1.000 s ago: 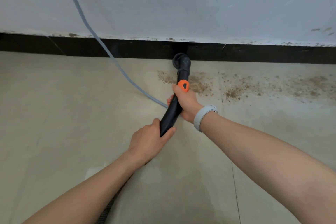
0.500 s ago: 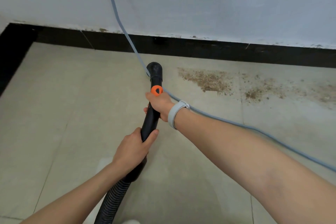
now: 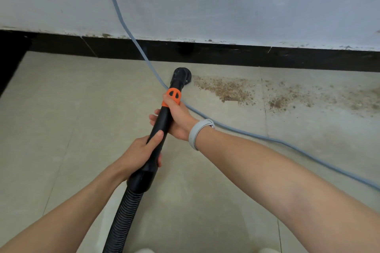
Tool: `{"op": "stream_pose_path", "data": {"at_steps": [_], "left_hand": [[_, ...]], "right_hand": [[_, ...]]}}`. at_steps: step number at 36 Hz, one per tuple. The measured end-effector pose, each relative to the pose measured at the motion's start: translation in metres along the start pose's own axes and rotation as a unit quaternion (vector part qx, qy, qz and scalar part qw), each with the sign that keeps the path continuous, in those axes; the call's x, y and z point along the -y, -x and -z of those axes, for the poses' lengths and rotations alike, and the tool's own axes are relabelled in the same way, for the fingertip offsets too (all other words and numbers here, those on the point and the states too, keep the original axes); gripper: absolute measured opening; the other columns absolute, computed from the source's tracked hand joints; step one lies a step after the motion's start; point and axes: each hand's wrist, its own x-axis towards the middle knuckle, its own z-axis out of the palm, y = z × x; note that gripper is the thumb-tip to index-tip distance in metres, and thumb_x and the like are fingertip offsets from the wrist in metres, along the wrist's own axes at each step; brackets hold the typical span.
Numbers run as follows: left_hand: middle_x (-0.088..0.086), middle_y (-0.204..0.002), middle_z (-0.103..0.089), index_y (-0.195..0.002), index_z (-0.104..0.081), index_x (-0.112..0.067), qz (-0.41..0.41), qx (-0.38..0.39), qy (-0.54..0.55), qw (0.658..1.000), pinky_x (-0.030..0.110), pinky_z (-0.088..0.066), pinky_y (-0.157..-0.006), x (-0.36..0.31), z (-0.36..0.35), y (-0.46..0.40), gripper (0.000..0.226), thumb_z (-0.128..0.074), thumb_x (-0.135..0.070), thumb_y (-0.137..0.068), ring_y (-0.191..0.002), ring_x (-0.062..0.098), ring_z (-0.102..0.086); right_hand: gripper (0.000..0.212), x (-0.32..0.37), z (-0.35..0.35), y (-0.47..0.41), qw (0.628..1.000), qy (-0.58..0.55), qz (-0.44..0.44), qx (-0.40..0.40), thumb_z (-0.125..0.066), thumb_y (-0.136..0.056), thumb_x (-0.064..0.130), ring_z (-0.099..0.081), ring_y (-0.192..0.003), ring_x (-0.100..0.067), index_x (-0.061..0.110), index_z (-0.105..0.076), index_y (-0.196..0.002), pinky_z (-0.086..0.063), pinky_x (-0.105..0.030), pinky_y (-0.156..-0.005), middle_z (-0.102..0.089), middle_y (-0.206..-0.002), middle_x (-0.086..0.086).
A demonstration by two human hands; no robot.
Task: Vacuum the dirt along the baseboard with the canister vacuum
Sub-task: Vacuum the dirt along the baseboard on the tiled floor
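black plastic wand in both hands, nozzle down on the pale tile floor, just short of the black baseboard. right hand wraps the tube below the orange collar, thumb up against it; left hand grips lower, fingers curled round, just above the ribbed hose. brown dirt lies scattered right of the nozzle, along the baseboard. grey cord runs down the wall, passing behind the wand. pale band on the right wrist.

Grey wristband; white wall
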Motion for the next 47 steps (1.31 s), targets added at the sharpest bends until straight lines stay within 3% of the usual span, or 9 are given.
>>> {"op": "stream_pose_path", "data": {"at_steps": [5, 8, 15, 23, 29, 34, 39, 47], "left_hand": [[0.012, -0.063, -0.065, -0.084, -0.054, -0.006, 0.017, 0.003, 0.037, 0.999, 0.027, -0.051, -0.058, -0.006, 0.004, -0.003, 0.051, -0.039, -0.052, -0.096, -0.059, 0.02, -0.063], [0.013, -0.064, -0.068, -0.085, -0.058, -0.003, 0.017, -0.035, 0.033, 0.999, 0.028, -0.051, -0.061, -0.008, -0.002, -0.003, 0.053, -0.042, -0.052, -0.096, -0.059, 0.018, -0.063], [0.001, -0.062, -0.071, -0.081, -0.065, -0.001, -0.006, -0.135, -0.088, 0.987, 0.03, -0.052, -0.07, -0.001, -0.021, -0.004, 0.067, -0.037, -0.06, -0.094, -0.065, 0.017, -0.068], [-0.001, -0.059, -0.07, -0.077, -0.063, -0.004, -0.01, -0.121, -0.143, 0.982, 0.027, -0.051, -0.066, 0.004, -0.025, 0.007, 0.063, -0.037, -0.058, -0.095, -0.061, 0.015, -0.067], [0.0, -0.059, -0.07, -0.074, -0.063, -0.004, 0.001, -0.105, -0.137, 0.985, 0.034, -0.054, -0.073, 0.019, -0.022, 0.026, 0.061, -0.038, -0.055, -0.096, -0.06, 0.017, -0.067], [-0.001, -0.057, -0.069, -0.071, -0.063, -0.005, 0.004, -0.099, -0.134, 0.986, 0.03, -0.051, -0.066, 0.018, -0.017, 0.025, 0.061, -0.038, -0.054, -0.097, -0.052, 0.012, -0.063], [0.001, -0.055, -0.068, -0.067, -0.064, -0.004, -0.014, -0.099, -0.12, 0.988, 0.031, -0.052, -0.069, -0.001, -0.015, 0.001, 0.064, -0.038, -0.055, -0.097, -0.05, 0.011, -0.063], [0.004, -0.059, -0.07, -0.069, -0.065, -0.006, -0.035, -0.081, -0.133, 0.987, 0.033, -0.053, -0.079, -0.023, -0.021, -0.025, 0.066, -0.036, -0.059, -0.095, -0.065, 0.02, -0.068]], "right_hand": [[0.023, 0.005, -0.016, -0.004, 0.998, 0.026, 0.01, -0.057, -0.054, -0.097, 0.029, -0.056, -0.053, -0.022, 0.008, -0.046, -0.089, -0.056, -0.041, -0.075, -0.051, -0.071, -0.009], [0.024, 0.006, -0.018, -0.004, 0.996, 0.028, 0.019, -0.08, -0.052, -0.097, 0.026, -0.053, -0.051, -0.021, 0.009, -0.045, -0.083, -0.053, -0.037, -0.063, -0.049, -0.067, -0.009], [0.018, 0.009, -0.007, 0.0, 0.993, 0.021, 0.031, -0.11, -0.052, -0.097, 0.024, -0.053, -0.051, -0.021, 0.008, -0.043, -0.096, -0.053, -0.033, -0.054, -0.049, -0.068, -0.01], [0.019, -0.001, 0.008, 0.017, 0.996, 0.004, 0.02, -0.086, -0.049, -0.098, 0.024, -0.055, -0.056, -0.021, 0.011, -0.044, -0.086, -0.055, -0.034, -0.058, -0.05, -0.071, -0.01], [0.021, -0.025, 0.005, 0.021, 0.997, 0.007, 0.009, -0.082, -0.051, -0.097, 0.03, -0.057, -0.055, -0.021, 0.01, -0.044, -0.097, -0.057, -0.037, -0.064, -0.051, -0.075, -0.009], [0.035, -0.025, 0.0, 0.018, 0.996, 0.013, 0.01, -0.089, -0.051, -0.097, 0.032, -0.058, -0.055, -0.02, 0.008, -0.043, -0.122, -0.056, -0.032, -0.057, -0.052, -0.077, -0.009], [0.018, 0.004, -0.002, 0.011, 0.995, 0.014, 0.026, -0.1, -0.048, -0.099, 0.026, -0.055, -0.052, -0.021, 0.009, -0.044, -0.105, -0.054, -0.033, -0.054, -0.049, -0.072, -0.009], [0.022, 0.031, 0.01, 0.003, 0.99, 0.008, 0.038, -0.134, -0.05, -0.097, 0.03, -0.057, -0.056, -0.021, 0.008, -0.044, -0.099, -0.056, -0.036, -0.061, -0.051, -0.074, -0.01]]}}
